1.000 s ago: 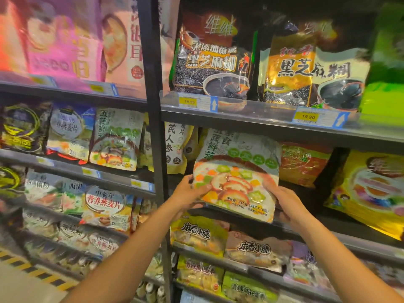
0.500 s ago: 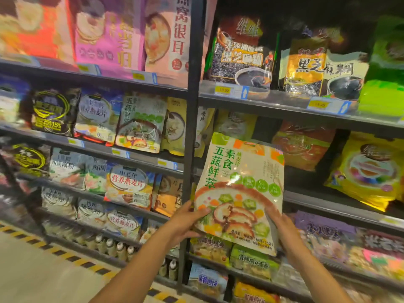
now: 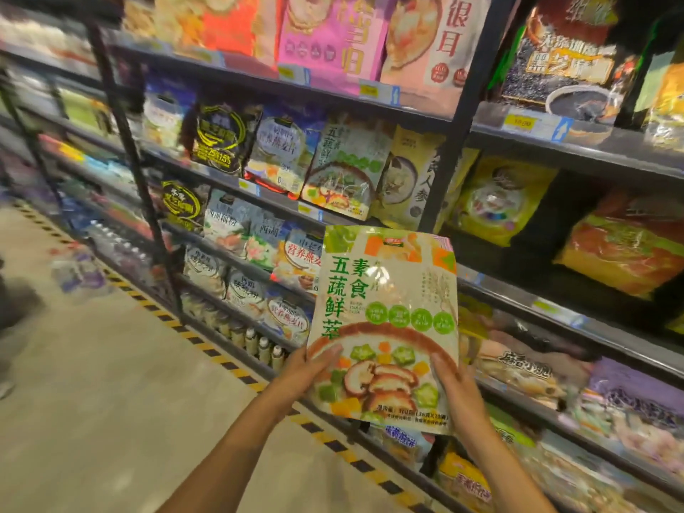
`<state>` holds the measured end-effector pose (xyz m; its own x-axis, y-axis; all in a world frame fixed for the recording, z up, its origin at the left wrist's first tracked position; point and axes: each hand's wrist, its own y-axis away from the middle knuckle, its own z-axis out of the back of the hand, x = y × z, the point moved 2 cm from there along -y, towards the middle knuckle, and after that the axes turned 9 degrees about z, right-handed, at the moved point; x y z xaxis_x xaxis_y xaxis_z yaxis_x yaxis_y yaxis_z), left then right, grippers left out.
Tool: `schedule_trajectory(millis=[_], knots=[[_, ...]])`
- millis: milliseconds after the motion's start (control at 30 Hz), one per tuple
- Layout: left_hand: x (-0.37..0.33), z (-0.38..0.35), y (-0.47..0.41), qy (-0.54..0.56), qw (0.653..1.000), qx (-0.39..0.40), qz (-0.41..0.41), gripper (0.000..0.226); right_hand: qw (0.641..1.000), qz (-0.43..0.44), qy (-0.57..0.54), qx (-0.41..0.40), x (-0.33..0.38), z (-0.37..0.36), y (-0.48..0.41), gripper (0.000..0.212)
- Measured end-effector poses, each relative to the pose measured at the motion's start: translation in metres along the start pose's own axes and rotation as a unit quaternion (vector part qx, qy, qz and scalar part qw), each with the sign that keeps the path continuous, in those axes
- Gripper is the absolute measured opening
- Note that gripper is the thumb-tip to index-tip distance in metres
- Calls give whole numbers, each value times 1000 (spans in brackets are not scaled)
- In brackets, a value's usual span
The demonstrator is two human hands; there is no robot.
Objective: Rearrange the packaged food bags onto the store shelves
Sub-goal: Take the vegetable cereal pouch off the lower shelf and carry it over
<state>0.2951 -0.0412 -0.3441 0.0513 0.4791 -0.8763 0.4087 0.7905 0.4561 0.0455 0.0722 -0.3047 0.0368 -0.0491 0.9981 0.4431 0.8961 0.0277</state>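
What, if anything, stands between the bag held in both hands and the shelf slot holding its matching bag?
Nothing visible stands between. The held bag, under the grip of left hand and right hand, is out in front of the shelves. The matching bag fills the slot's front, flanked by a blue bag and a yellow bag.

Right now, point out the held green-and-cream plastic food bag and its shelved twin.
Held green-and-cream plastic food bag (image 3: 388, 290): head view, printed front centre.
Shelved twin (image 3: 346, 172): head view, front panel.

Two bare forearms (image 3: 237, 438), left grip (image 3: 309, 370), right grip (image 3: 457, 388), both ungloved
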Motion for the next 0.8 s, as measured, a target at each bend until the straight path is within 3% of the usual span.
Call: schedule_trajectory(millis=[200,300,367,500,567,700,800], knots=[[6,76,47,69,994,-68,-43,52,994,4,31,110,-11,-87,-9,59],[9,120,67,83,990,-112,-25,54,986,19,49,156,-6,-136,-12,43],[13,148,80,93,985,-147,-17,56,977,13,73,198,-10,-168,-20,48],[18,197,98,106,972,-207,-28,52,961,11,59,270,-21,-239,-37,82],[16,222,102,127,961,-243,-36,51,954,8,42,297,-23,-274,-48,73],[3,267,97,154,941,-296,-57,52,937,16,48,345,-19,-337,-74,81],[-14,299,83,169,931,-317,-65,52,931,22,44,361,-11,-379,-97,71]])
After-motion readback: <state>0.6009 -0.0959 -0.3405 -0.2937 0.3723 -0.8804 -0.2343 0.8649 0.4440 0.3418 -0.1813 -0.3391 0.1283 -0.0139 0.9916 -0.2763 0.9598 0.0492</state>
